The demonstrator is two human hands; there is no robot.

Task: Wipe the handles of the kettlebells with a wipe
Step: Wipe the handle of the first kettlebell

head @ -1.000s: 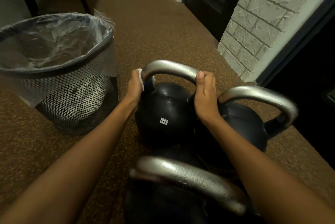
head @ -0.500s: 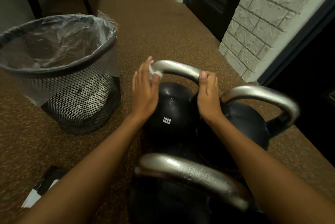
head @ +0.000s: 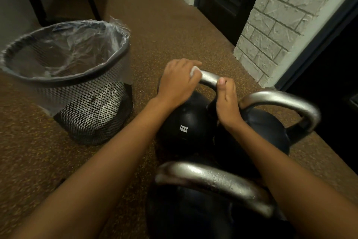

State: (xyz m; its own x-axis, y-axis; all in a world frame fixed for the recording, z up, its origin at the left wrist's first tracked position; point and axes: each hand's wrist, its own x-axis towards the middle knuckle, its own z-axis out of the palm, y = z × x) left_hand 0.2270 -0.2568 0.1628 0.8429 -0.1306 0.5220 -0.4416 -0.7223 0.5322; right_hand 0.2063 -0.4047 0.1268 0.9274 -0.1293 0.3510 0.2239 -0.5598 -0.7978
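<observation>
Speckled brown flooring [head: 174,35] fills the middle of the frame, where a black kettlebell [head: 186,122] marked 12KG stands. The left hand [head: 177,81] curls over the left end of its silver handle [head: 210,80], fingers clenched on a white wipe [head: 194,71] that peeks out between fingertips and metal. The right hand [head: 226,101] grasps the handle's right end, thumb on top. Two more kettlebells sit at right [head: 267,126] and bottom [head: 193,215]. A lined mesh bin [head: 77,78] stands at upper left.
</observation>
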